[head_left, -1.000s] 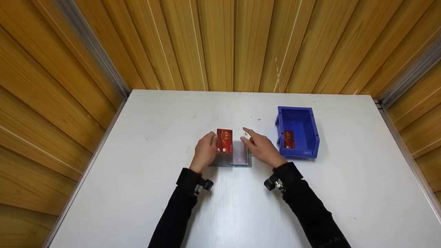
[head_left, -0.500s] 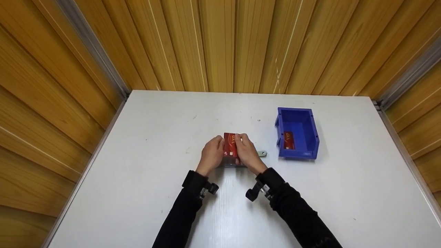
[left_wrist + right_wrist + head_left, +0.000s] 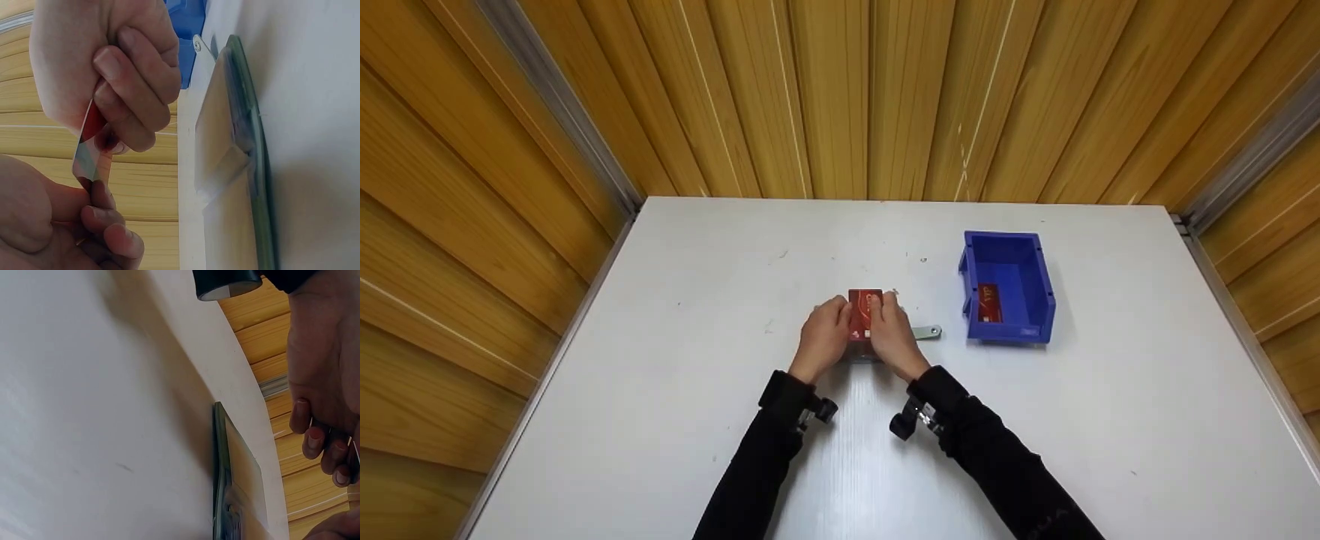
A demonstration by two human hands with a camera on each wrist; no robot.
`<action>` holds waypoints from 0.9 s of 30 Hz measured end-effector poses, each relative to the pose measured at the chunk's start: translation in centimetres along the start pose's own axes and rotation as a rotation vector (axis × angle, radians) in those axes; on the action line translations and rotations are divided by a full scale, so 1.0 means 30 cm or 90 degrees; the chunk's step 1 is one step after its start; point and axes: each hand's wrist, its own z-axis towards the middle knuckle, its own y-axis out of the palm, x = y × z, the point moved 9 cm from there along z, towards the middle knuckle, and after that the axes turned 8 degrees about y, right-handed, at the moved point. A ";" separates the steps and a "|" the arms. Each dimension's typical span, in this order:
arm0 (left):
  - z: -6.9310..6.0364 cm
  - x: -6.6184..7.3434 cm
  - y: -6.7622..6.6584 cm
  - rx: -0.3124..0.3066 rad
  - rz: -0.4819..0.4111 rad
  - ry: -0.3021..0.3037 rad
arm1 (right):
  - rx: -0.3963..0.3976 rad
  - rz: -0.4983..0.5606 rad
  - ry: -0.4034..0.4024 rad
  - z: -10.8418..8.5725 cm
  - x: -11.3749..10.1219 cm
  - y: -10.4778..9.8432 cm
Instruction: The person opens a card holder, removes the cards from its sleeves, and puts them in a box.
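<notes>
A red card (image 3: pixel 861 311) is held between both hands at the middle of the white table (image 3: pixel 607 375), its printed face turned up towards the head camera. One long edge is pinched by the left hand (image 3: pixel 823 334); the opposite edge is pinched by the right hand (image 3: pixel 894 337), whose thumb is laid over the printed face. The other fingers of both hands are seen curled beneath in the left wrist view (in the right wrist view, little of the card is shown).

Directly under the card, and apart from it, a green-edged holder (image 3: pixel 225 135) with clear sleeves is laid on the table. Most of it is covered by the hands in the head view, but its pale strap (image 3: pixel 928 332), tipped with a round metal fitting, is seen beyond the right hand.

To the right of the hands, well apart from them, a blue bin (image 3: pixel 1024 289) is placed on the table. A second red card (image 3: pixel 989 303) is contained in it, near its left wall. The table is backed by wood-patterned panels (image 3: pixel 840 97). Black sleeves (image 3: pixel 997 457) are worn on both arms.
</notes>
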 end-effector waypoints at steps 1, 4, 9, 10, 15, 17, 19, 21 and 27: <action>-0.001 0.000 0.000 0.000 0.001 0.000 | -0.002 -0.002 -0.001 0.000 0.000 0.000; -0.005 -0.002 -0.003 0.003 -0.007 0.000 | -0.011 -0.002 -0.002 0.000 0.004 -0.001; -0.005 0.001 -0.007 0.007 -0.004 0.013 | -0.020 0.025 0.016 0.010 0.011 -0.023; -0.006 0.001 -0.006 0.005 0.007 0.017 | -0.021 0.031 0.018 0.013 0.013 -0.033; -0.015 -0.012 0.003 -0.012 0.083 0.039 | -0.005 0.042 0.027 0.033 0.007 -0.107; -0.024 -0.023 0.005 -0.014 0.118 0.049 | 0.005 0.042 0.029 0.041 0.000 -0.145; -0.035 -0.035 0.003 -0.013 0.156 0.053 | 0.013 0.045 0.029 0.051 -0.006 -0.186; -0.047 -0.050 0.002 -0.014 0.188 0.049 | 0.020 0.045 0.025 0.062 -0.011 -0.233; -0.065 -0.068 -0.003 -0.018 0.239 0.045 | 0.069 0.017 0.042 0.098 0.009 -0.423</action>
